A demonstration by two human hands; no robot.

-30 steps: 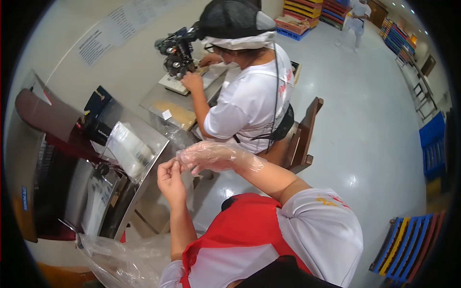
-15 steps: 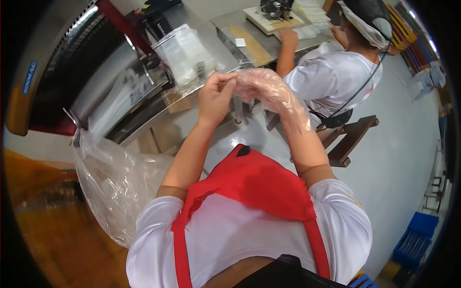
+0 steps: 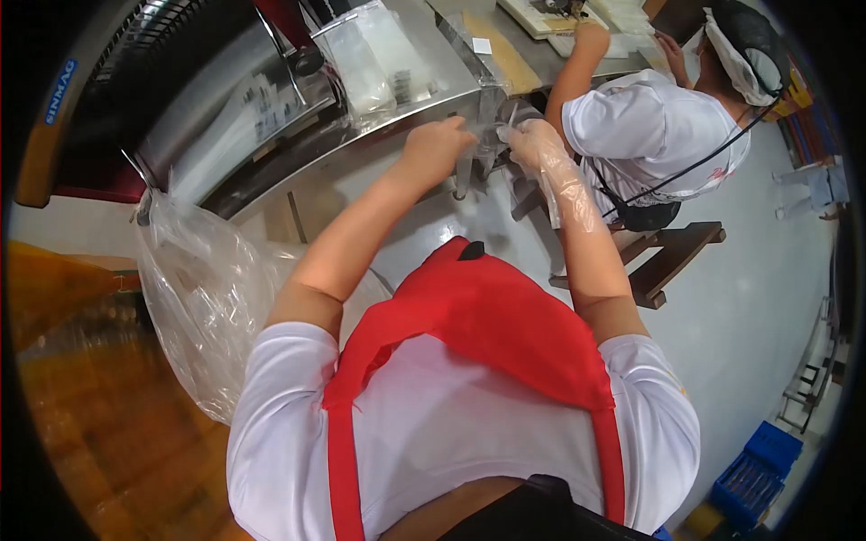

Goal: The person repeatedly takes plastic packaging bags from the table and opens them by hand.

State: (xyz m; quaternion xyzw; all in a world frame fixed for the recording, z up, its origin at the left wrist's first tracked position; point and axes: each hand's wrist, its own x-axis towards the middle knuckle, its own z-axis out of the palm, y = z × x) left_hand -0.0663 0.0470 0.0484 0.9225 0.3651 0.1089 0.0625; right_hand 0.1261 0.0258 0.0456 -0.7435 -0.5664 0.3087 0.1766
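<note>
My left hand is bare, its fingers curled together in front of the metal counter edge. To its right is my right hand, inside a clear plastic glove that reaches along the forearm. The fingers of the gloved hand are bent, and a wisp of clear plastic shows at their tips. A gap separates the two hands. I cannot tell what, if anything, the left fingers pinch. Below the hands hangs my red apron.
A metal counter carries clear plastic bags. A seated co-worker works at a bench to the right, on a wooden stool. A large clear plastic bag hangs at left. Blue crates stand lower right.
My hands have come apart: the left has let go of the glove on the right hand and moved slightly right. The right hand's fingers have bent. The view has shifted.
</note>
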